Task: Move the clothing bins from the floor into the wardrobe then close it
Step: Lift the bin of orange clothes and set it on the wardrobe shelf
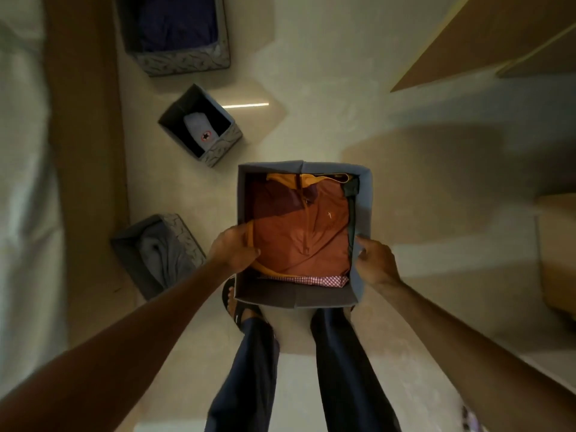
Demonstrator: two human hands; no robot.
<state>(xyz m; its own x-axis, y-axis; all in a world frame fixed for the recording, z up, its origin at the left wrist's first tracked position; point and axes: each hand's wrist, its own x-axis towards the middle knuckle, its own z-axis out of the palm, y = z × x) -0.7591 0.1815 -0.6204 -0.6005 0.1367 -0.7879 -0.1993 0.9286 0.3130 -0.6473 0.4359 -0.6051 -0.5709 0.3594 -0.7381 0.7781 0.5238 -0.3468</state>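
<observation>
A grey fabric bin (304,167) with folded orange clothing (305,232) is held up above my feet. My left hand (234,248) grips its left wall, fingers inside against the orange cloth. My right hand (374,260) grips its right wall. Three more patterned grey bins stand on the floor to the left: a small one (215,152) holding a light grey cap, a large one (187,62) with dark blue clothes at the top, and one (184,232) with grey clothes by my left forearm. The wardrobe's brown panel (467,42) shows at the upper right.
A bed with pale bedding (25,182) and a brown wooden side (90,151) runs down the left. Pale tiled floor (311,104) lies ahead. A light wooden piece of furniture (558,260) stands at the right edge. My legs and a sandalled foot (237,307) are below the bin.
</observation>
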